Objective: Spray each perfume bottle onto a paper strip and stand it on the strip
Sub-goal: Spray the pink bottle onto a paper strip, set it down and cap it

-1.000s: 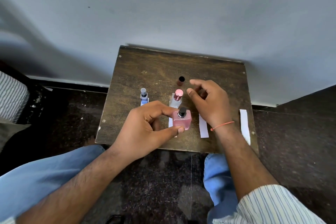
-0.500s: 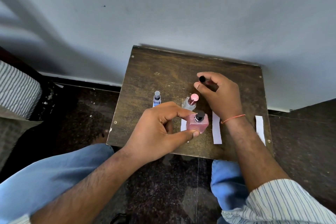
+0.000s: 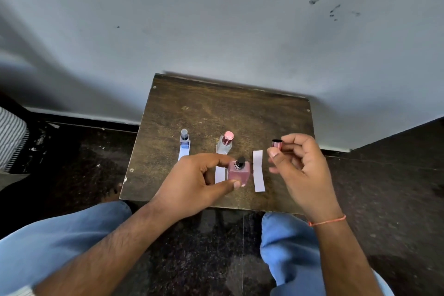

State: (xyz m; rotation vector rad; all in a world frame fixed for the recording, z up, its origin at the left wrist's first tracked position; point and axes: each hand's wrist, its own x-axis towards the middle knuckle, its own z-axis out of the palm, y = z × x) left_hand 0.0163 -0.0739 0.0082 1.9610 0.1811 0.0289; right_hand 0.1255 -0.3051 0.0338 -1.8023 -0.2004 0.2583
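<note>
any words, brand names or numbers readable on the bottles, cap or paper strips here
None can be read.
Pink bottle held by the left hand: no label shows on its face.
Blue bottle and clear bottle: too small to tell any print.
Cap in the right hand: plain, no marking visible.
Paper strips, such as the bare one: blank white.

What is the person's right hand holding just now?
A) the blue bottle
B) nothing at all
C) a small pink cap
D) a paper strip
C: the right hand pinches a small pink cap in its fingertips, raised beside the bare paper strip, while the left hand grips the pink bottle, whose black sprayer is uncovered.
</note>
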